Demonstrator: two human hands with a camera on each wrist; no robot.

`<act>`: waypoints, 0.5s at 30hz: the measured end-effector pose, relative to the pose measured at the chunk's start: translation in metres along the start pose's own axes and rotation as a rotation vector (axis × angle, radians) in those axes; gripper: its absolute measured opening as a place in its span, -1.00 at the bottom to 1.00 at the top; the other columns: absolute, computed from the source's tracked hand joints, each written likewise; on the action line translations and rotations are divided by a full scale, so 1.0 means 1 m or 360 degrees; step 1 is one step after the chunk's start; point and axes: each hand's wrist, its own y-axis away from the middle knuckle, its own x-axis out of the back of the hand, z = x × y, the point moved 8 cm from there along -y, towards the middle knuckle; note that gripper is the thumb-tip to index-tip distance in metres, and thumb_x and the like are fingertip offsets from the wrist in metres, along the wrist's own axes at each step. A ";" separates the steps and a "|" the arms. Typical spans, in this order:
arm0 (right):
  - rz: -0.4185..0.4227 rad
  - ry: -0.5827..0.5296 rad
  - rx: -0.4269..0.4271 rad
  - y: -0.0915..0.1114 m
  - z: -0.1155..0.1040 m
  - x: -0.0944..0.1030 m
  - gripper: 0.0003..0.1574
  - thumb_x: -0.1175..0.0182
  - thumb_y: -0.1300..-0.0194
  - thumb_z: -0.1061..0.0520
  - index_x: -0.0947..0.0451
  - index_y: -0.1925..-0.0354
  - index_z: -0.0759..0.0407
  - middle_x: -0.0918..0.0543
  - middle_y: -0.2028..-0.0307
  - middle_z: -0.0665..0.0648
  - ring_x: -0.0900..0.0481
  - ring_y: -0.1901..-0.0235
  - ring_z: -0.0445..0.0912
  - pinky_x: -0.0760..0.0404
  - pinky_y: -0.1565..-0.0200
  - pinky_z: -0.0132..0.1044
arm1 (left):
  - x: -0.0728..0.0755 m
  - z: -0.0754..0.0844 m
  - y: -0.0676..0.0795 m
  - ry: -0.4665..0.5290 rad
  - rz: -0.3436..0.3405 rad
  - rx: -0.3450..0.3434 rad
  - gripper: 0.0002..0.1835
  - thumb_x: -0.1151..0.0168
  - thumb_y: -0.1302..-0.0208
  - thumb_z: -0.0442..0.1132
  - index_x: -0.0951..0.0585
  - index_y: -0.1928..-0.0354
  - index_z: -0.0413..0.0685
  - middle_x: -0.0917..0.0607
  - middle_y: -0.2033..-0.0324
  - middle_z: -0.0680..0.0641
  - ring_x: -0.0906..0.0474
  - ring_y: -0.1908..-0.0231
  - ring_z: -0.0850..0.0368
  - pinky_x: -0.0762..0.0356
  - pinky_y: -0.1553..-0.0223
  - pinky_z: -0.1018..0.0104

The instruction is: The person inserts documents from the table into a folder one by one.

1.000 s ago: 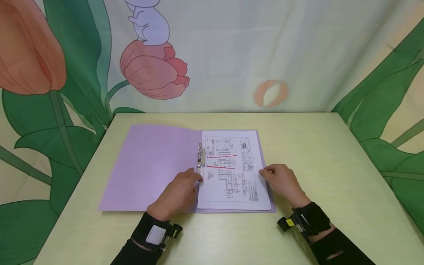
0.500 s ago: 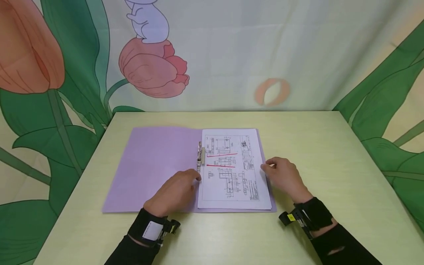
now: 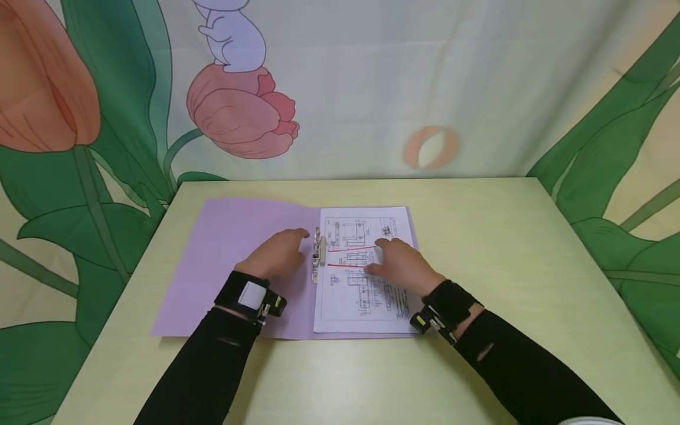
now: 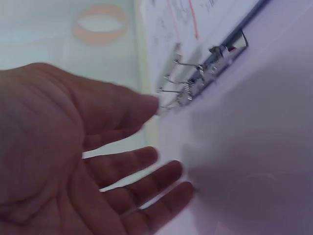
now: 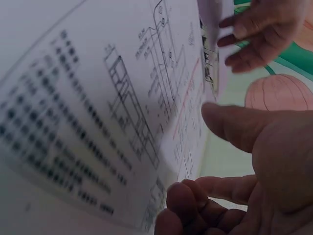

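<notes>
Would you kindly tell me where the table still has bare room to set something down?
The table is bare right of the purple folder, along the far edge by the curtain, and along the near edge between the sleeves. The middle is crowded: left hand beside the metal clip, right hand over the drawing sheet.

I see bare table [image 3: 504, 248] right of the purple folder [image 3: 228, 260] and along the near edge, so a hand passes freely there. My left hand [image 3: 276, 255] hovers just beside the metal clip [image 3: 317, 254], my right hand [image 3: 401, 265] over the drawing sheet [image 3: 366, 295]. The curtain [image 3: 372, 88] closes off the far side.
</notes>
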 end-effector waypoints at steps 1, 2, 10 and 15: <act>-0.0017 0.0031 0.0014 -0.003 -0.003 -0.003 -0.07 -0.34 -0.15 -0.16 -0.30 -0.33 0.27 -0.59 -0.02 0.26 -0.52 0.14 0.02 -0.59 0.06 -0.04 | 0.000 0.000 -0.006 0.0017 0.0007 -0.0002 -0.46 -0.01 -0.31 -0.35 -0.32 -0.34 -0.24 -0.44 -0.28 -0.25 -0.30 -0.28 -0.07 -0.25 -0.33 -0.03; -0.0040 0.0064 0.0029 -0.006 -0.006 -0.006 -0.02 -0.36 -0.12 -0.19 -0.28 -0.34 0.24 -0.57 0.00 0.25 -0.51 0.18 0.02 -0.60 0.12 -0.07 | 0.001 0.000 -0.011 0.0034 0.0015 -0.0007 -0.45 -0.01 -0.31 -0.35 -0.30 -0.36 -0.24 -0.42 -0.29 -0.27 -0.29 -0.29 -0.08 -0.25 -0.34 -0.03; -0.0211 0.0165 0.0093 -0.012 -0.017 -0.026 0.12 -0.43 0.02 -0.28 -0.24 -0.41 0.07 -0.49 0.02 0.25 -0.51 0.36 -0.03 -0.53 0.27 -0.20 | -0.004 0.002 -0.038 0.0089 0.0029 0.0036 -0.42 0.02 -0.36 -0.32 -0.22 -0.40 -0.24 -0.36 -0.32 -0.29 -0.23 -0.33 -0.09 -0.20 -0.37 0.00; -0.0233 0.0148 0.0075 -0.011 -0.016 -0.028 0.14 -0.44 0.04 -0.28 -0.22 -0.43 -0.03 -0.46 -0.01 0.24 -0.51 0.35 -0.02 -0.52 0.25 -0.22 | -0.006 0.004 -0.049 0.0062 0.0032 0.0018 -0.45 0.07 -0.37 -0.34 -0.23 -0.39 -0.28 -0.40 -0.30 -0.30 -0.28 -0.29 -0.09 -0.21 -0.36 0.01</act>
